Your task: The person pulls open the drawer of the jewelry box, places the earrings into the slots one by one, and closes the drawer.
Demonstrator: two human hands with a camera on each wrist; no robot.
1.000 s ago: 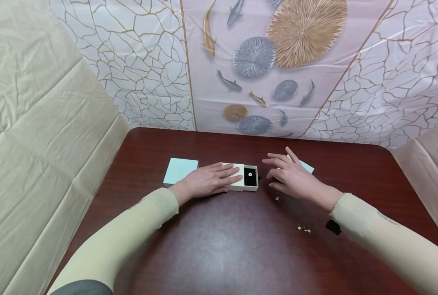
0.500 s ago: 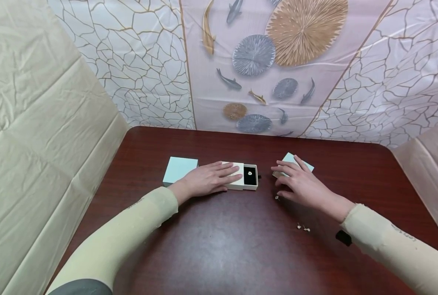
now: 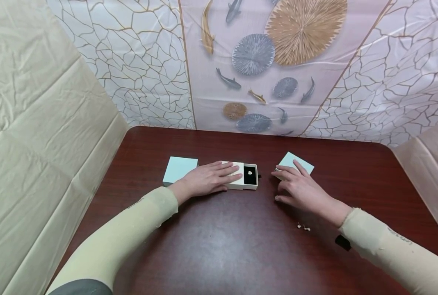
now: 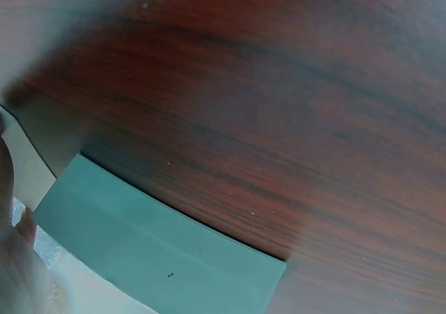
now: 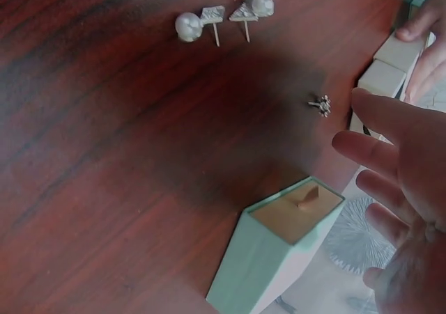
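My left hand [image 3: 208, 179] rests with extended fingers on the white sleeve of a drawer-style jewelry box [image 3: 236, 184]. Its drawer is part way out on the right, and one small stud earring [image 3: 250, 173] sits on the black lining. Over the table to the right, my right hand [image 3: 300, 188] holds nothing, its fingers spread and slightly bent. In the right wrist view, a loose flower-shaped stud earring [image 5: 322, 105] lies near the thumb and fingertips; the hand hides it in the head view. The left wrist view shows a pale green box [image 4: 167, 237] beside the left hand.
A light blue-green box [image 3: 182, 169] stands left of the white one. Another pale green box [image 5: 272, 258] with a peach end and ribbon tab lies beyond my right hand. Two pearl earrings [image 5: 188, 27] lie nearer me. A patterned cloth [image 3: 256, 98] hangs behind the table.
My right hand has drawn back to the right from the drawer and lowered toward the loose stud, uncovering more of the pale green box. The left hand has stayed on the white box.
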